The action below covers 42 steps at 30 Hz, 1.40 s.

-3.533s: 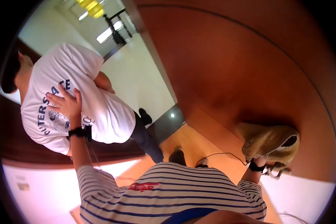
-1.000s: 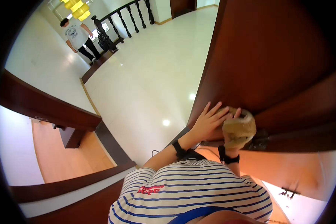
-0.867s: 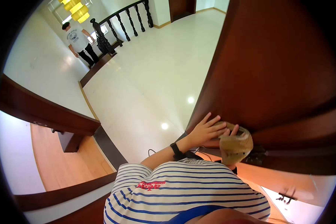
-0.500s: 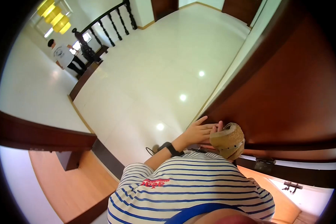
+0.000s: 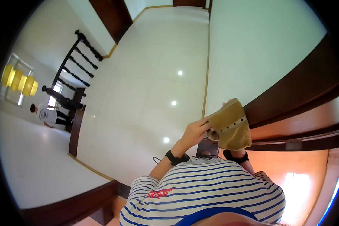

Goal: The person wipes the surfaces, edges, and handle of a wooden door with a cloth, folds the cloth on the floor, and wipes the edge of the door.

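Note:
A brown towel point(image 5: 229, 130) with a pale, dark-dotted band is bunched in front of my chest. My left hand point(image 5: 196, 132) is closed on its left edge, fingers partly tucked into the folds. The towel covers most of my right hand point(image 5: 225, 103); a bit of fingertip shows above the upper edge, and the wrist with a black band comes out below. Just right of the towel is a dark brown wooden door frame point(image 5: 290, 86), apart from or touching it, I cannot tell.
A glossy pale tiled floor point(image 5: 150, 86) stretches ahead. Black stair railings point(image 5: 69, 62) stand at the left, with a person in a white shirt point(image 5: 49, 114) beyond them near yellow hanging lamps point(image 5: 20, 80). A pale green wall point(image 5: 252, 49) runs along the right.
My view has turned right, so the railing and person sit further left and the door surface has swung out of the middle. The towel is spread wider, and my left hand now grips its edge.

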{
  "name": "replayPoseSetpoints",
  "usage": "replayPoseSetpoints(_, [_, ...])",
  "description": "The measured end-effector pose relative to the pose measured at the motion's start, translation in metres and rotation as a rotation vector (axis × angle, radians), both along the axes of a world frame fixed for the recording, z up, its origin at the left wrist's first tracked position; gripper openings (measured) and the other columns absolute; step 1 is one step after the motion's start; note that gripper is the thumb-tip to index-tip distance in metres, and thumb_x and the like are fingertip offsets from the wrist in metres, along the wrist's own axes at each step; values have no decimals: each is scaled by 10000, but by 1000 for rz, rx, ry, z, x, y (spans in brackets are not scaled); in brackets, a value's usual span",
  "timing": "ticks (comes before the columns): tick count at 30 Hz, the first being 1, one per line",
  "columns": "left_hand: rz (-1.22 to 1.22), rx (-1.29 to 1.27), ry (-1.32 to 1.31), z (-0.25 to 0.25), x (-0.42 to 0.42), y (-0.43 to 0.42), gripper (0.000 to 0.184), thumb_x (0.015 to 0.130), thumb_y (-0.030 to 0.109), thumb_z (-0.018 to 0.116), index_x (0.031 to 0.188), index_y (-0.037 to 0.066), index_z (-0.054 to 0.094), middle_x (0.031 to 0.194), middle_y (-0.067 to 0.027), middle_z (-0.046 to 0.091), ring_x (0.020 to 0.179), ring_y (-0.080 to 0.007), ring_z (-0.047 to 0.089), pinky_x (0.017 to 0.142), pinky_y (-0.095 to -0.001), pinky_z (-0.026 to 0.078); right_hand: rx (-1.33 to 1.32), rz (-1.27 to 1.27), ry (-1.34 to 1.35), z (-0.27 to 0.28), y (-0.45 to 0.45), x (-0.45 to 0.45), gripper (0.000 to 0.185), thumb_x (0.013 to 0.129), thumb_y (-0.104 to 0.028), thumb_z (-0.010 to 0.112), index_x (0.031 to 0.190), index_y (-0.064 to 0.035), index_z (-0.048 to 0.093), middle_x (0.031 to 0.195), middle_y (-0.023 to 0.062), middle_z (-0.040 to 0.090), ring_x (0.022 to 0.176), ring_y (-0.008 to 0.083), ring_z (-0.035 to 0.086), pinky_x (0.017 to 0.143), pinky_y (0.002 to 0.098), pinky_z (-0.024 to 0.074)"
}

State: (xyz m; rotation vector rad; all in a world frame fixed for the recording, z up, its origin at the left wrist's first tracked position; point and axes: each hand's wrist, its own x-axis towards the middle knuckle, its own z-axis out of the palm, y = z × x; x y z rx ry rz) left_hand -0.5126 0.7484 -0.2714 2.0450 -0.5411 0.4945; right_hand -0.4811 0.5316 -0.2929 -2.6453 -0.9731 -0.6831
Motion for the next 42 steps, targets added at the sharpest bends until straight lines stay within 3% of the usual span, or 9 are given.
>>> replayPoseSetpoints(8, [-209,99,55,-15,-4,25,358,723,-52,544,1048,85,611,1036,-47,617,792,-260,621,642,-327,508,34,-5,-198,-3,19,-8,483,906,-217,516,1349,-56,410,1199,134,546,1050,278,545,855,324,458])
replayPoseSetpoints(12, [-174,69,77,-24,-14,69,345,723,-40,549,1038,85,609,974,-45,632,774,-255,618,640,-329,503,362,-280,713,-8,88,-18,437,892,-199,532,1304,-61,478,1053,127,593,965,304,564,832,340,453])
replayPoseSetpoints(16, [64,-22,118,-33,-35,124,291,763,-31,530,1027,72,599,943,-80,638,823,-285,611,706,-352,494,364,8,415,-30,154,-11,411,890,-171,508,1286,-61,492,1008,166,593,918,332,580,833,377,451])
replayPoseSetpoints(19, [112,-106,236,-20,-44,139,249,804,-26,496,1022,56,585,958,-122,631,874,-314,600,762,-365,482,285,223,643,-23,177,0,393,892,-155,475,1272,-57,491,1066,192,582,964,361,566,847,379,447])
replayPoseSetpoints(21, [104,-179,238,-13,-40,140,266,804,-36,482,1036,53,577,961,-131,630,869,-317,600,764,-366,480,31,368,1218,-35,180,9,382,894,-137,432,1264,-50,475,1137,193,560,1048,376,529,866,383,442])
replayPoseSetpoints(27, [-102,-13,46,9,-27,130,397,734,-94,474,1080,63,591,999,-121,619,890,-312,588,765,-377,473,393,589,1166,-29,181,-5,351,828,-106,553,1172,-40,528,1095,141,606,1027,283,568,879,374,442])
replayPoseSetpoints(31, [-246,-126,26,17,-16,111,453,668,-133,454,1061,41,596,993,-124,620,856,-310,584,734,-368,463,530,400,1385,-19,161,-21,391,783,-105,625,1160,-44,538,1118,132,599,1038,243,562,903,360,432])
replayPoseSetpoints(35, [-342,-49,-207,29,-7,80,461,644,-137,489,1055,37,604,965,-108,637,829,-288,603,710,-366,468,681,128,952,-39,118,-48,334,776,-136,642,1093,-54,571,1018,148,621,982,271,593,834,357,463])
replayPoseSetpoints(42, [-297,117,-328,27,-6,59,387,694,-107,540,1049,33,605,936,-93,656,797,-258,622,667,-346,469,339,-712,783,-1,25,-96,280,753,-260,674,953,-70,619,749,113,635,719,292,629,636,373,489])
